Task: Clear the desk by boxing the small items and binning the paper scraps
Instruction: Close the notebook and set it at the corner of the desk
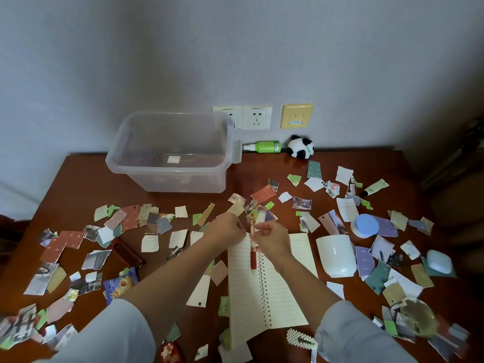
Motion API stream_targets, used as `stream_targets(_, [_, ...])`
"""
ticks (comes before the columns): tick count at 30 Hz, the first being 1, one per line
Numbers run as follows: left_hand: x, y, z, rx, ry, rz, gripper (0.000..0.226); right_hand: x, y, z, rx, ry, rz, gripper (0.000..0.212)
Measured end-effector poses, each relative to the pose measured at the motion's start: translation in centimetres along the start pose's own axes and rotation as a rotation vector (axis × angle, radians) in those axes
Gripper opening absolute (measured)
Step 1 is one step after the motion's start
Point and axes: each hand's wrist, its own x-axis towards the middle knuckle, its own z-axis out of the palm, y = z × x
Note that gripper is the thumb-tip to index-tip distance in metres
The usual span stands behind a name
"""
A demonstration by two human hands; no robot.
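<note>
Red pen (253, 254) held over the open notebook (277, 289), clear box (146, 179) far left on the worktop (86, 176).
The right hand (273, 238) pinches the pen upright with narrow fingers; the left hand (225, 229) curls by its top, grip unclear. Such a light pinch could drop it among the paper scraps (123, 221).

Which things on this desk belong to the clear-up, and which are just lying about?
Part of the job: clear box, pen in the right hand, paper scraps, white mug, panda toy, spray bottle.
Just there: wall sockets, yellow wall plate.
</note>
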Motion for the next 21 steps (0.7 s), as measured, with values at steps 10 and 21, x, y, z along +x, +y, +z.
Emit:
stream_targets(10, [0.0,-0.1,0.5,0.010,0.057,-0.060,0.023,-0.7,0.8,-0.1,-0.135,-0.026,-0.053,0.020])
stream_targets(21, [0.6,0.2,-3.7,0.016,0.068,-0.110,0.017,-3.5,3.9,-0.8,-0.265,-0.035,-0.070,0.016])
